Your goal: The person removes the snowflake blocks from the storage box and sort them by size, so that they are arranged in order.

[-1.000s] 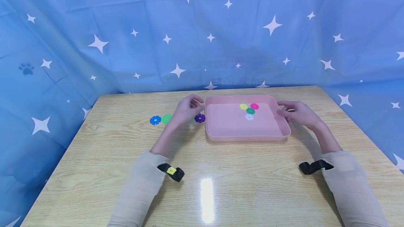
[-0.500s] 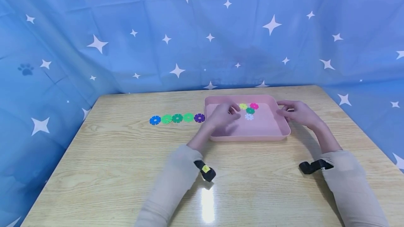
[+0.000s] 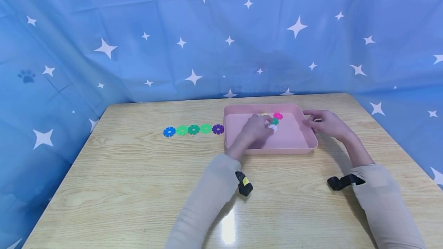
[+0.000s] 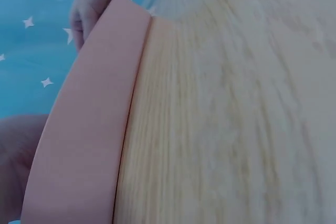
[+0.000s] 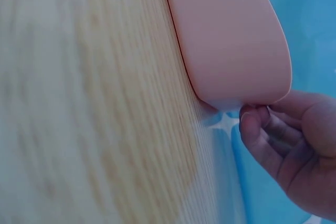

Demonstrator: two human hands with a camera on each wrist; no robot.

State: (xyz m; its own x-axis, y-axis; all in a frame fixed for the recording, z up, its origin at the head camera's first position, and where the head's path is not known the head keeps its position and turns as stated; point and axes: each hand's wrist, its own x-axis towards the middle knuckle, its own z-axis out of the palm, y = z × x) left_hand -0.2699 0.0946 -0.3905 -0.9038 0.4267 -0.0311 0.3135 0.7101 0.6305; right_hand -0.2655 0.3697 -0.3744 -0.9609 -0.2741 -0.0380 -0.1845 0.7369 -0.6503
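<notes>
A pink tray (image 3: 287, 137) lies on the table with several flower-shaped plastic discs inside. My left hand (image 3: 255, 129) reaches into it, fingertips beside the white disc (image 3: 273, 128) and the green disc (image 3: 275, 121). Those fingers are loosely bent, and I see nothing held between them. A pink disc (image 3: 278, 115) lies behind, and the yellow disc (image 3: 265, 114) is mostly hidden by the hand. My right hand (image 3: 322, 121) holds the tray's right edge. In the right wrist view, the right hand's fingers (image 5: 252, 124) meet the tray's end wall (image 5: 236, 51).
Left of the tray, a row of discs lies on the wooden table (image 3: 121, 180): a blue disc (image 3: 169, 131), green ones and a purple disc (image 3: 218, 129) close to the tray wall. A blue starry curtain (image 3: 155, 41) hangs behind the table.
My left hand has moved right, from above the row of discs over the tray's left wall to the discs inside. The right hand stays at the tray's right edge.
</notes>
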